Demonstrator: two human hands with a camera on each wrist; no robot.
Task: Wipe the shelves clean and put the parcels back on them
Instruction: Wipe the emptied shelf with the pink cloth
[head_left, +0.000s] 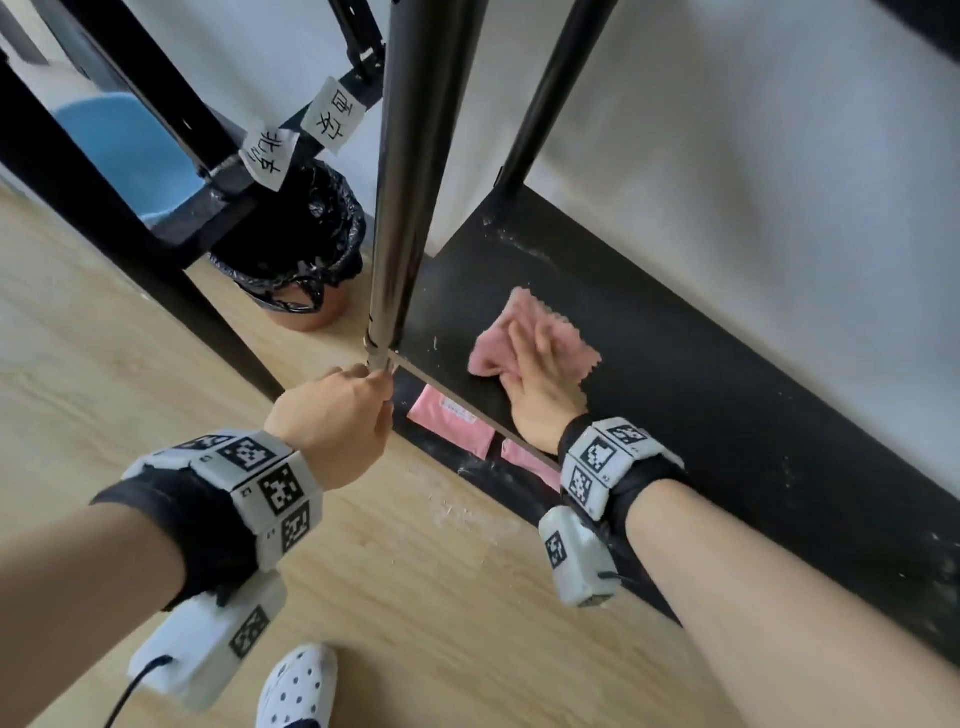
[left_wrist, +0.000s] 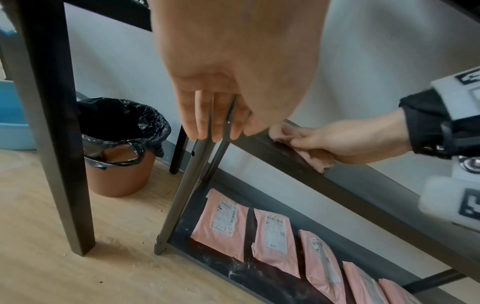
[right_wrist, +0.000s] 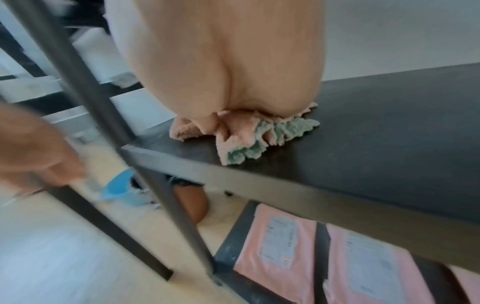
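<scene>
A pink cloth (head_left: 530, 322) lies on the black middle shelf (head_left: 727, 415), near its left front corner. My right hand (head_left: 540, 353) lies flat on the cloth with straight fingers. In the right wrist view the palm (right_wrist: 223, 72) presses the bunched cloth (right_wrist: 244, 133), whose underside is green. My left hand (head_left: 376, 387) grips the rack's front left post (head_left: 410, 208) at shelf height; its fingers (left_wrist: 202, 123) curl round the post (left_wrist: 187, 185). Several pink parcels (left_wrist: 223, 222) with labels lie in a row on the bottom shelf (left_wrist: 249, 228), under the shelf edge (right_wrist: 285, 185).
A brown bin with a black liner (head_left: 296, 249) stands on the wooden floor left of the rack. A black table leg (left_wrist: 57, 144) rises beside it, and a blue basin (head_left: 119, 150) sits behind. White dust marks the shelf (head_left: 519, 244) and floor (head_left: 457, 509). My shoe (head_left: 296, 686) is below.
</scene>
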